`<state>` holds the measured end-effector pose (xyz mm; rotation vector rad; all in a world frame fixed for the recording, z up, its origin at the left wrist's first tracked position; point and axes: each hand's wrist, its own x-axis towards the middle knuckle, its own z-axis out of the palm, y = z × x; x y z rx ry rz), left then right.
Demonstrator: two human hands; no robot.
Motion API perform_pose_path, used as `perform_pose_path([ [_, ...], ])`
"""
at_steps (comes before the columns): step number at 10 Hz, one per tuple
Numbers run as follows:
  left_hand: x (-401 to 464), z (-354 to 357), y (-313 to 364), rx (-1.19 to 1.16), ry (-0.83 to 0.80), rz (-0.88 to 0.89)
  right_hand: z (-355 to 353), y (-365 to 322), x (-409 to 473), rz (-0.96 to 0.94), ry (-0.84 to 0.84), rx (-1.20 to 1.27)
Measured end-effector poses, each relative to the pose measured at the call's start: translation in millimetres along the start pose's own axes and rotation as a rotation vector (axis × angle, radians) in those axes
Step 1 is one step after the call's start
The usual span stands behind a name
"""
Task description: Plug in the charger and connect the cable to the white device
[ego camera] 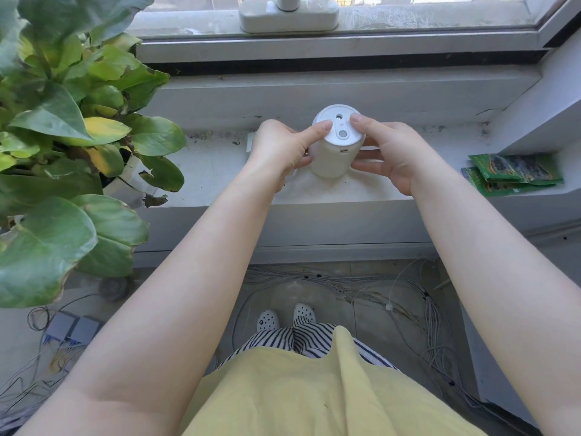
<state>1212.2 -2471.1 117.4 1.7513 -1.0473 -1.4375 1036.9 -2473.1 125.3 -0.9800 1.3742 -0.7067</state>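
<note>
A white cylindrical device [333,155] stands on the grey window sill [213,165], tilted a little towards me. Its round top shows a small hole and an oval button, and a small slot-shaped port faces me on its side. My left hand [279,149] grips its left side, thumb resting on the top rim. My right hand [390,152] holds its right side, thumb on the top edge. A thin white cable [369,148] runs behind my right fingers. A white flat piece [250,142] peeks out behind my left hand. No charger is in sight.
A large leafy plant [63,146] in a white pot fills the left. Green packets [515,173] lie on the sill at right. A white window handle [289,11] sits above. Tangled white wires [405,294] cover the floor near my feet.
</note>
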Motion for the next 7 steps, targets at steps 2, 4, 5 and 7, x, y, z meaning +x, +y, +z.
perform_pose_path([
  [2,-0.4,-0.1,3.2,-0.015,0.04,-0.001,0.3,-0.8,1.3,0.008,0.011,-0.017],
  [4,-2.7,0.3,1.6,-0.066,0.04,0.005,1.2,1.0,1.9,0.004,0.001,-0.016],
  [5,-3.4,-1.1,2.8,-0.045,0.029,0.007,0.4,-1.0,1.3,0.002,-0.012,-0.02],
  [7,-1.0,-7.7,2.8,0.054,0.131,0.105,0.8,-1.5,1.9,0.006,0.033,-0.092],
])
